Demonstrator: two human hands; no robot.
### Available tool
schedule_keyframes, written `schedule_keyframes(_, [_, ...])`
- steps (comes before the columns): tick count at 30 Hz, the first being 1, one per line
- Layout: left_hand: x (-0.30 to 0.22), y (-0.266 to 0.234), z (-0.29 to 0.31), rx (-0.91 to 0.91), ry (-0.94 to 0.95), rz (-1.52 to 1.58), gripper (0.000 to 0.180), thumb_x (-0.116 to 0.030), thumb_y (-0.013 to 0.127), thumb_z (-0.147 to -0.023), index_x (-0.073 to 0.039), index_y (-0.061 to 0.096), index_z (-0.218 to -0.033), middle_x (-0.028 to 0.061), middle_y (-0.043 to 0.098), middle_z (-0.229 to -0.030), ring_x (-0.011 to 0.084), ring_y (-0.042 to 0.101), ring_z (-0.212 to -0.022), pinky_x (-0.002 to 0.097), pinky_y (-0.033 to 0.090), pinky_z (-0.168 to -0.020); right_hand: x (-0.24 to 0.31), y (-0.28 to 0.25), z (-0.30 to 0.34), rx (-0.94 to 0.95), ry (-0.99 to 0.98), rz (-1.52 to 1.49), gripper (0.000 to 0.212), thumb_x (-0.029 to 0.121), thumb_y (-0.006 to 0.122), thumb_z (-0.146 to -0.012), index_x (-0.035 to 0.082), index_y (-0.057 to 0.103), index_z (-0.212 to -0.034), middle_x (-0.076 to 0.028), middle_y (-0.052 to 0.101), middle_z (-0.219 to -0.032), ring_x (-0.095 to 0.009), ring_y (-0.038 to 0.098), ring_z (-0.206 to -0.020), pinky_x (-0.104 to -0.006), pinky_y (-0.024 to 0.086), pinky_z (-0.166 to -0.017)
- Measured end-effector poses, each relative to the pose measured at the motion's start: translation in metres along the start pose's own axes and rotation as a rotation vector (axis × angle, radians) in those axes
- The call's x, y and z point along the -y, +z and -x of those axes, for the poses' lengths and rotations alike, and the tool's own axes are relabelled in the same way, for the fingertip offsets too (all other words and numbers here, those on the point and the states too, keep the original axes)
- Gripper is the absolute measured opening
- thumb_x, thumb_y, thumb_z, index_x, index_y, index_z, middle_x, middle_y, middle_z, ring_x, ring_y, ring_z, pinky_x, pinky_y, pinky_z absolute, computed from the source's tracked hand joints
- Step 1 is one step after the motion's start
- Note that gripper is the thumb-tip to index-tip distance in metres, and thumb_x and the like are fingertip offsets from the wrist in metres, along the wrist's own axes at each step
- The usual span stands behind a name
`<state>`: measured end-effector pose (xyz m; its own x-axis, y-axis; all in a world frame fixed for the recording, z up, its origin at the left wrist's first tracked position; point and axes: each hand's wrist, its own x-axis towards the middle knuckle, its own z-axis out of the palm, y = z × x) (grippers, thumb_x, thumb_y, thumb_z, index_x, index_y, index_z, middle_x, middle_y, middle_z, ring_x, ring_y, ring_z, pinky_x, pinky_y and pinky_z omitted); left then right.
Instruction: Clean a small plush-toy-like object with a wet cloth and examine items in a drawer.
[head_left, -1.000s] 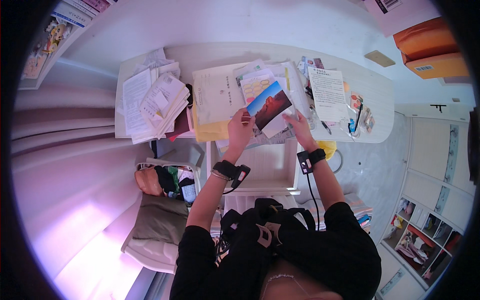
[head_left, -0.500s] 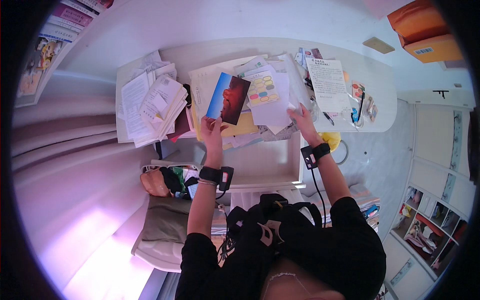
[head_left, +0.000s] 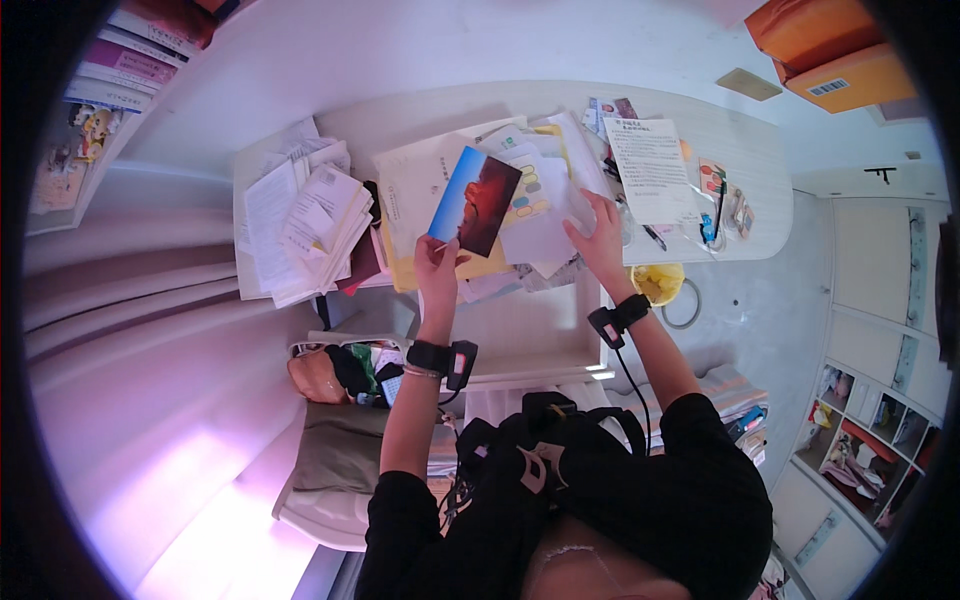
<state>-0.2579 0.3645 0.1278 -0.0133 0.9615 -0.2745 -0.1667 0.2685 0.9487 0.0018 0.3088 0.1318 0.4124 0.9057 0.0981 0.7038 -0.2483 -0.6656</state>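
My left hand [head_left: 438, 275] pinches the lower left corner of a glossy picture card [head_left: 476, 200], printed with a blue sky and a red rock form. The card is tilted above a large cream envelope [head_left: 400, 185] and other loose papers. My right hand [head_left: 598, 238] is open, fingers apart, over the right edge of a white sheet [head_left: 530, 243]; I cannot tell whether it touches the paper. Between the card and that hand, a sheet with coloured ovals [head_left: 525, 200] is partly covered.
Stacked papers [head_left: 325, 215] lie at the desk's left end. On the right are a printed letter [head_left: 650, 170], pens [head_left: 654, 237] and small cards. Below the desktop an open drawer [head_left: 530, 330] juts toward me, with a yellow-lined bin [head_left: 657, 284] to its right.
My left hand has carried the picture card slightly right. The sheet with coloured ovals is now more covered by the card and white paper. My right hand has shifted slightly, its fingers still spread.
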Motion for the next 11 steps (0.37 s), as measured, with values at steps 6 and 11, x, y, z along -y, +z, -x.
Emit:
schedule_keyframes(6, [-0.01,-0.028,0.023,0.012,-0.015,-0.047,0.013,-0.003,0.059,-0.086,-0.003,0.05,-0.097,0.0044,0.058,-0.089,0.011,0.057,-0.076,0.0262,0.054,-0.061,-0.011,0.026,-0.019,0.024,-0.256,-0.047,0.057,0.017,0.069,-0.074,0.008,0.048,-0.126,-0.013,0.053,-0.122,-0.034,0.047,-0.109,-0.0396,0.039,-0.095])
schedule_keyframes(11, [-0.013,-0.052,0.035,-0.021,-0.039,-0.088,0.018,-0.003,0.058,-0.087,-0.005,0.051,-0.103,0.004,0.057,-0.095,0.0101,0.058,-0.078,0.0275,0.055,-0.063,-0.021,0.036,-0.028,0.326,-0.008,0.092,0.064,0.02,0.07,-0.073,0.012,0.045,-0.132,-0.014,0.049,-0.129,-0.03,0.046,-0.115,-0.0352,0.038,-0.098])
